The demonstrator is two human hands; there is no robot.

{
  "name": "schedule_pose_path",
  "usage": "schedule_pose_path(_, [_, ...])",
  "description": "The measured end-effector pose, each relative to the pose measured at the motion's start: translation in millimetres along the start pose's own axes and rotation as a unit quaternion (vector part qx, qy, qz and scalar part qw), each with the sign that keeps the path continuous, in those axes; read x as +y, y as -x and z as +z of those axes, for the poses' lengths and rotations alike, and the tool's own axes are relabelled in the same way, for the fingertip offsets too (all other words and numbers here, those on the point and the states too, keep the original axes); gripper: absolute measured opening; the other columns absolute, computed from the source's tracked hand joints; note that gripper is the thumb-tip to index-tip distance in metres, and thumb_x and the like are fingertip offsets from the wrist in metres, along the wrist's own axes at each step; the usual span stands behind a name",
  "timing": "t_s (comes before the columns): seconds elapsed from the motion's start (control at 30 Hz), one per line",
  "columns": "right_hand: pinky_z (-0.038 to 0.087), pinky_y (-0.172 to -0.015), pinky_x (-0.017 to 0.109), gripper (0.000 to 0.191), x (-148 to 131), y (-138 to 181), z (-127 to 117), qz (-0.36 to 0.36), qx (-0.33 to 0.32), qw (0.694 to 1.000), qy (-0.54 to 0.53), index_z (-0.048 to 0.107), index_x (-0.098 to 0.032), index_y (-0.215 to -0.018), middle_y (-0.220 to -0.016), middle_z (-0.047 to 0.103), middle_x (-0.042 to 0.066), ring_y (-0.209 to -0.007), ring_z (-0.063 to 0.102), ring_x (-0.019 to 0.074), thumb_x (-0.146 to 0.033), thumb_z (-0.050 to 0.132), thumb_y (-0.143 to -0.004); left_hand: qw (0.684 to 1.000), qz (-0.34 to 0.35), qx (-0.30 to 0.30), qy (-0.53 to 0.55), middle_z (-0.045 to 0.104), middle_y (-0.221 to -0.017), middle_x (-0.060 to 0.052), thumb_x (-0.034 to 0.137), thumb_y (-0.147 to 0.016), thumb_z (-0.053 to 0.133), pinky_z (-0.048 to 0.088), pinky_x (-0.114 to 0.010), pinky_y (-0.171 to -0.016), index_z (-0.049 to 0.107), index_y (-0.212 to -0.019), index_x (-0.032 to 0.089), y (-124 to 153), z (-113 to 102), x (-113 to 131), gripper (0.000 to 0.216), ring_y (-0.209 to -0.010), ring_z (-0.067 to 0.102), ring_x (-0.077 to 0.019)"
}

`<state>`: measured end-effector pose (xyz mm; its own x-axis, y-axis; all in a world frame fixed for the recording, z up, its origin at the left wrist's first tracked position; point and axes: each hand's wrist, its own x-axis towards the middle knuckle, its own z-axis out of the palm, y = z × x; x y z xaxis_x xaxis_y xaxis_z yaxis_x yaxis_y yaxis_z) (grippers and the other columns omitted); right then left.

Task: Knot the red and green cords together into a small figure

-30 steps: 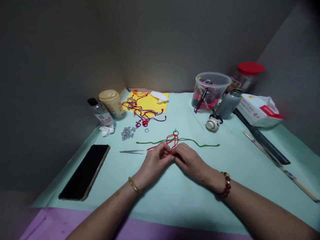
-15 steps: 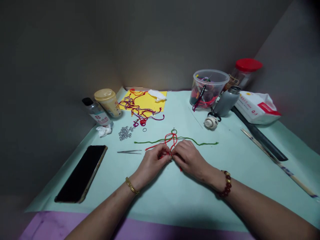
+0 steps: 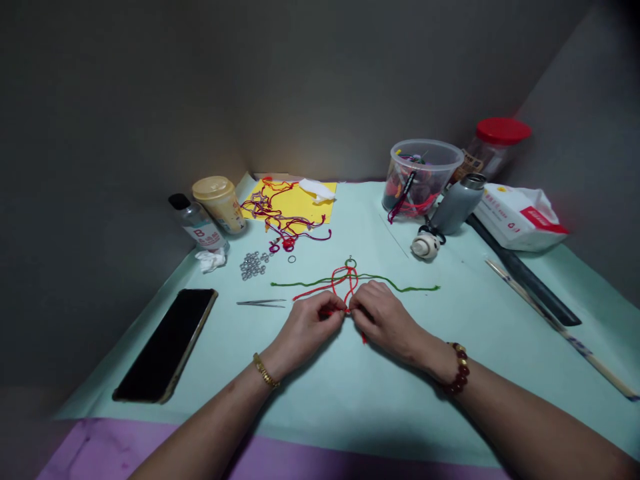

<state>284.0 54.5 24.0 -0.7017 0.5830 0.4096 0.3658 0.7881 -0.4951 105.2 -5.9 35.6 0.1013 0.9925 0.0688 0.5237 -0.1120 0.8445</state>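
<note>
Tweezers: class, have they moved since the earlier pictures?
No. The tweezers lie as before, just right of the phone's top corner and below the rings; only the camera shifted slightly.

Both forearms (image 3: 215, 427) reach in from the near edge and converge at mid-scene, where the left hand (image 3: 310, 325) and right hand (image 3: 385, 319) meet, backs up, fingertips pinched closed and nearly touching.

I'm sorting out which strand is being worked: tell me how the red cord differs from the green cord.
The red cord is pinched between the left hand and right hand; the green cord lies loose, gripped by neither. The red cord crosses itself in loops below the small ring; the green cord runs as one wavy line from side to side. Both rest on the mint-green mat.
</note>
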Motion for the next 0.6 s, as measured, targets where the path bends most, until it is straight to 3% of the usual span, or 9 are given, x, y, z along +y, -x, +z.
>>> schedule_pose_path(0.27, [0.035, -0.073, 0.032, 0.015, 0.5, 0.3, -2.7, 0.024, -0.02, 0.999, -0.024, 0.047, -0.02, -0.074, -0.071, 0.053, 0.001, -0.071, 0.045, 0.017, -0.006, 0.048, -0.077, 1.0, 0.003, -0.006, 0.008, 0.068, -0.082, 0.001, 0.022, -0.087, 0.055, 0.044, -0.023, -0.069, 0.066, -0.089, 0.019, 0.2, -2.5, -0.3, 0.012, -0.073, 0.058, -0.0123])
schedule_pose_path(0.47, [0.035, -0.073, 0.032, 0.016, 0.3, -0.2, -6.5, 0.037, -0.019, 0.999, -0.032, 0.044, -0.02, -0.07, -0.068, 0.05, 0.0, -0.069, 0.043, 0.016, -0.006, 0.048, -0.075, 0.997, -0.037, -0.008, 0.065, 0.066, -0.073, 0.001, 0.032, -0.089, 0.056, 0.043, -0.022, -0.062, 0.064, -0.099, 0.019, 0.7, -2.9, -4.1, 0.018, -0.067, 0.058, -0.0122])
schedule_pose_path(0.6, [0.035, -0.072, 0.031, 0.016, 0.6, -0.2, -8.1, 0.038, -0.014, 0.998, -0.037, 0.043, -0.02, -0.07, -0.068, 0.051, 0.0, -0.069, 0.043, 0.0159, -0.005, 0.047, -0.073, 0.999, -0.028, -0.01, 0.033, 0.066, -0.075, 0.002, 0.03, -0.088, 0.057, 0.042, -0.022, -0.063, 0.064, -0.092, 0.019, 0.6, -4.9, -4.7, 0.014, -0.068, 0.056, -0.0117])
